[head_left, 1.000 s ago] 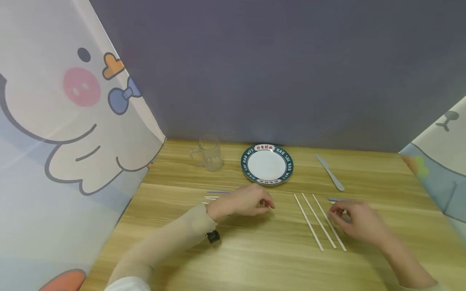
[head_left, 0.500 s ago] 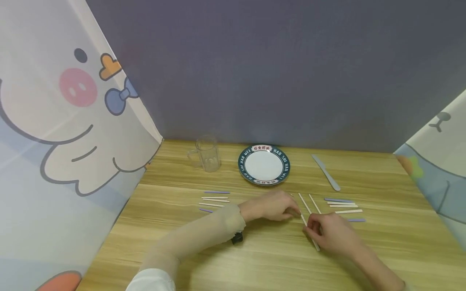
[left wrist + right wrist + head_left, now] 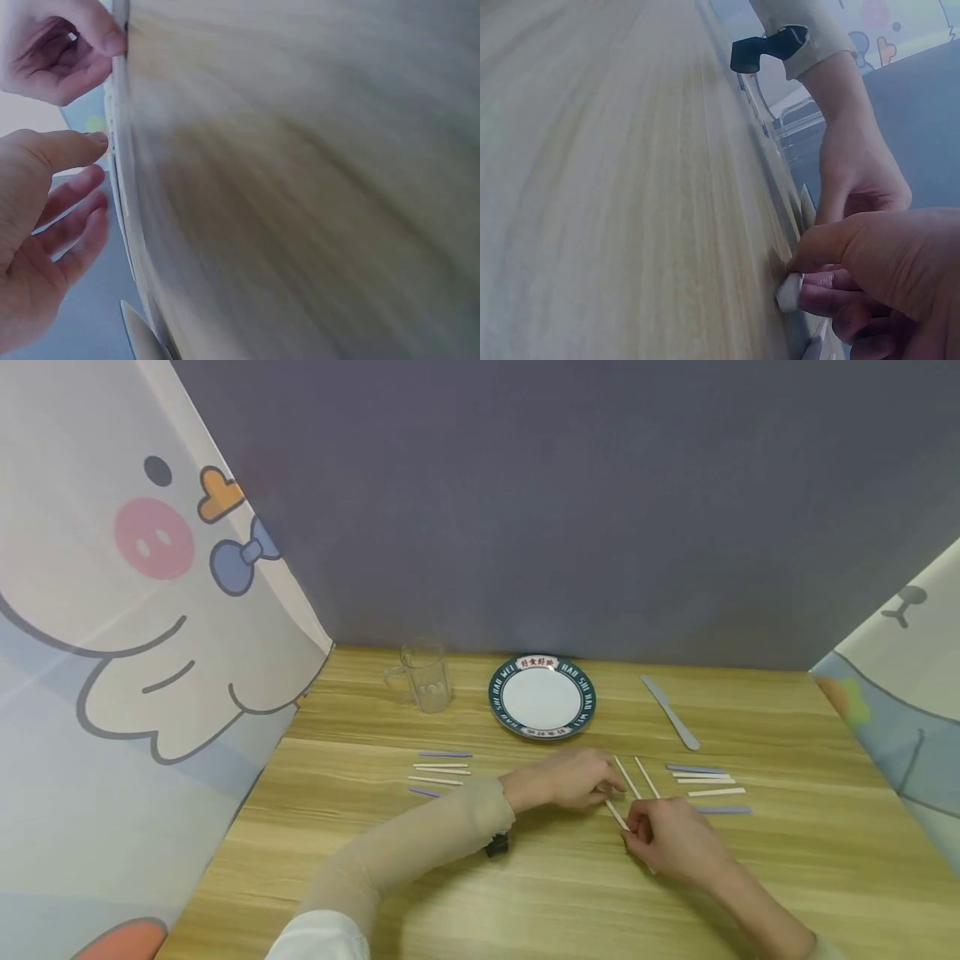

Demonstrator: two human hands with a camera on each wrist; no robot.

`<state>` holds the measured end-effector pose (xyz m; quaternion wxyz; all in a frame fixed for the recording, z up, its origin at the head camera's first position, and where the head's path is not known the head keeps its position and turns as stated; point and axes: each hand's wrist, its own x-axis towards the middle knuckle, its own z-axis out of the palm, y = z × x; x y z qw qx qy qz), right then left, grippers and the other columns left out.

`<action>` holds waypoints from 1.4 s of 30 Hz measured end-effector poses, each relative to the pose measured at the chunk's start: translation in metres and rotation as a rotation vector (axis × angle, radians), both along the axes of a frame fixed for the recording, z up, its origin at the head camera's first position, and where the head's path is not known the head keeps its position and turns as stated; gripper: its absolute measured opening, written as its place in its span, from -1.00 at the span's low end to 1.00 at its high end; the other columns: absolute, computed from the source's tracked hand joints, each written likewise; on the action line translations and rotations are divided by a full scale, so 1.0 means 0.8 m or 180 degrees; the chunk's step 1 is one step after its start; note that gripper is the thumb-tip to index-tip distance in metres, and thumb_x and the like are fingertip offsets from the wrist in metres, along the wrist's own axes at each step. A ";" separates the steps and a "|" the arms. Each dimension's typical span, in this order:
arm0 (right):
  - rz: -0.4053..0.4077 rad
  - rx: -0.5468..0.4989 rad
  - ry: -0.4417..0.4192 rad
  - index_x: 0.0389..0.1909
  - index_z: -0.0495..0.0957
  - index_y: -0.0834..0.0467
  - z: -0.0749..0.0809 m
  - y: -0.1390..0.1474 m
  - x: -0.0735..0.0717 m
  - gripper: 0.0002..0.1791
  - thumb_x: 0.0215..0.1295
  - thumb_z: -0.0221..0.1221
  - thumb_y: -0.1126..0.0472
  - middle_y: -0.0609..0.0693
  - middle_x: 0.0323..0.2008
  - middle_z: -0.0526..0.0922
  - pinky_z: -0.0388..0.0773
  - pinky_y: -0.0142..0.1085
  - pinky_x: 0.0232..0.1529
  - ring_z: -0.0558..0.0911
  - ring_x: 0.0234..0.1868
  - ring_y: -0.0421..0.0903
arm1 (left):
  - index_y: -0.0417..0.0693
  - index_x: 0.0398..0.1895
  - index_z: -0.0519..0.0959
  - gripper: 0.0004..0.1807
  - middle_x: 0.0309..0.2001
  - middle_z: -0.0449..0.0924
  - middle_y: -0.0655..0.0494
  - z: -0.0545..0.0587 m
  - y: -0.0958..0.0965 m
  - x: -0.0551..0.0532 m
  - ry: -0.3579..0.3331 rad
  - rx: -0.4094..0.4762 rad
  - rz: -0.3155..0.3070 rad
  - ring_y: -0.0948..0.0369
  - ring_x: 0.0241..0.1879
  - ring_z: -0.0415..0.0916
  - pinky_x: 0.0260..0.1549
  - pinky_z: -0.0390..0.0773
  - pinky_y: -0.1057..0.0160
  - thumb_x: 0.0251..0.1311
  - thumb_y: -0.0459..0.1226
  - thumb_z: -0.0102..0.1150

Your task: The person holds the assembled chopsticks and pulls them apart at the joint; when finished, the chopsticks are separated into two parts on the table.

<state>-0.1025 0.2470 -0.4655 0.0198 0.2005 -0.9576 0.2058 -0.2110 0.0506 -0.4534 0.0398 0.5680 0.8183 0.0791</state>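
Observation:
My right hand [image 3: 671, 835] pinches the lower part of a long thin white stick [image 3: 617, 815] between thumb and fingers. In the right wrist view, the stick's pale end [image 3: 788, 292] pokes out past the thumb. Beside the stick's upper part is my left hand [image 3: 583, 777]; the left wrist view shows its thumb [image 3: 79, 148] and fingers apart, the fingers slightly bent. Whether it touches the stick I cannot tell. Two more long white sticks lie just to the right, one at its middle [image 3: 626, 775] and the other [image 3: 647, 776] farther right, their lower ends hidden by my right hand.
Short white and purple sticks lie in groups at left [image 3: 442, 769] and right [image 3: 703, 780]. Behind stand a clear mug [image 3: 432, 683] and a green-rimmed plate [image 3: 499, 697], with a knife [image 3: 670, 713] to the right. A dark panel [image 3: 562, 510] closes off the back.
Both hands have come together at the leftmost long stick, left hand moving right and right hand moving left. The right hand has taken hold of it, and the stick has shifted slightly left.

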 end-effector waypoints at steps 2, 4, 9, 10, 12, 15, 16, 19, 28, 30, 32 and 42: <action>-0.0009 0.0001 0.0014 -0.56 0.57 -0.12 0.001 -0.001 -0.001 -0.71 0.15 0.47 0.23 -0.41 -0.70 0.41 0.30 -0.49 -0.61 0.29 -0.65 -0.49 | 0.22 -0.02 0.82 -0.81 0.00 0.75 0.30 0.000 -0.003 0.000 0.0065 -0.0061 0.0014 0.37 0.05 0.63 0.15 0.50 0.55 0.39 -0.20 0.36; -0.0005 0.0002 0.0052 -0.57 0.56 -0.13 0.004 -0.002 -0.002 -0.71 0.11 0.47 0.24 -0.40 -0.69 0.39 0.29 -0.48 -0.62 0.28 -0.64 -0.48 | 0.24 -0.08 0.83 -0.85 -0.02 0.74 0.33 -0.002 -0.007 0.000 0.0147 -0.0126 0.0008 0.36 0.07 0.60 0.24 0.47 0.51 0.38 -0.17 0.37; 0.0190 -0.0075 0.0365 -0.53 0.52 -0.16 0.014 -0.002 -0.011 -0.67 0.06 0.44 0.30 -0.38 -0.60 0.37 0.26 -0.50 -0.60 0.25 -0.57 -0.47 | 0.19 -0.14 0.81 -0.90 -0.14 0.77 0.38 0.000 -0.028 0.001 0.0161 0.0004 0.0006 0.40 -0.04 0.61 0.25 0.46 0.47 0.37 -0.14 0.37; 0.0281 -0.0099 0.0448 -0.51 0.51 -0.15 0.017 -0.003 -0.014 -0.67 0.07 0.43 0.33 -0.37 -0.57 0.38 0.26 -0.50 -0.58 0.25 -0.54 -0.47 | 0.16 -0.14 0.80 -0.90 -0.17 0.78 0.36 0.002 -0.034 0.002 0.0106 0.0084 0.0009 0.40 -0.10 0.61 0.17 0.49 0.49 0.38 -0.15 0.36; 0.0430 -0.0161 0.0558 -0.47 0.50 -0.12 0.023 -0.006 -0.020 -0.65 0.12 0.42 0.37 -0.35 -0.52 0.39 0.29 -0.51 -0.54 0.27 -0.50 -0.47 | 0.10 -0.15 0.78 -0.91 -0.20 0.77 0.31 0.006 -0.049 0.003 -0.0026 0.0276 0.0035 0.40 -0.20 0.58 -0.03 0.51 0.55 0.38 -0.18 0.35; 0.0635 -0.0259 0.0545 -0.39 0.50 -0.04 0.031 -0.015 -0.029 -0.69 0.25 0.39 0.41 -0.31 -0.46 0.41 0.34 -0.50 -0.51 0.29 -0.47 -0.45 | 0.01 -0.16 0.75 -0.92 -0.20 0.75 0.22 0.010 -0.073 0.005 -0.0208 0.0619 0.0091 0.39 -0.26 0.57 -0.19 0.50 0.62 0.35 -0.24 0.34; 0.0667 -0.0268 0.0502 -0.36 0.49 -0.03 0.034 -0.019 -0.032 -0.71 0.30 0.37 0.40 -0.30 -0.45 0.42 0.34 -0.50 -0.51 0.30 -0.46 -0.45 | -0.01 -0.16 0.74 -0.91 -0.19 0.75 0.20 0.011 -0.081 0.006 -0.0252 0.0716 0.0117 0.39 -0.25 0.58 -0.19 0.50 0.63 0.34 -0.26 0.34; 0.0713 -0.0238 0.0375 -0.28 0.48 0.00 0.040 -0.030 -0.039 -0.76 0.40 0.32 0.37 -0.28 -0.43 0.44 0.36 -0.48 -0.49 0.31 -0.47 -0.43 | -0.05 -0.17 0.71 -0.90 -0.19 0.74 0.17 0.012 -0.099 0.010 -0.0287 0.0946 0.0218 0.36 -0.22 0.62 -0.14 0.53 0.63 0.28 -0.30 0.34; 0.0913 -0.0364 0.0099 -0.14 0.59 0.02 0.058 -0.055 -0.050 -0.95 0.59 0.18 0.22 -0.30 -0.44 0.46 0.37 -0.46 -0.47 0.32 -0.48 -0.41 | -0.05 -0.17 0.72 -0.93 -0.26 0.71 0.17 0.025 -0.122 0.035 -0.0204 0.1438 0.0531 0.32 -0.36 0.56 -0.35 0.44 0.59 0.33 -0.32 0.34; 0.0990 -0.0367 0.0206 -0.13 0.64 0.01 0.062 -0.057 -0.052 -0.94 0.57 0.21 0.23 -0.31 -0.41 0.53 0.43 -0.47 -0.44 0.37 -0.46 -0.43 | -0.05 -0.16 0.75 -0.94 -0.28 0.71 0.17 0.030 -0.123 0.038 -0.0221 0.1499 0.0561 0.33 -0.40 0.54 -0.38 0.42 0.62 0.38 -0.29 0.36; 0.1092 -0.0364 0.0374 -0.14 0.69 0.00 0.065 -0.059 -0.054 -0.92 0.53 0.25 0.25 -0.31 -0.37 0.60 0.48 -0.47 -0.40 0.41 -0.44 -0.44 | -0.04 -0.16 0.78 -0.92 -0.31 0.71 0.19 0.034 -0.124 0.040 -0.0197 0.1529 0.0599 0.37 -0.42 0.51 -0.39 0.42 0.63 0.40 -0.26 0.37; 0.1278 -0.0230 0.0865 -0.09 0.76 -0.01 0.076 -0.066 -0.054 -0.88 0.50 0.28 0.21 -0.21 -0.20 0.80 0.65 -0.40 -0.30 0.62 -0.32 -0.41 | -0.09 -0.28 0.79 -0.96 -0.43 0.68 0.16 0.052 -0.129 0.046 -0.0207 0.1856 0.0535 0.31 -0.55 0.48 -0.50 0.36 0.64 0.33 -0.32 0.42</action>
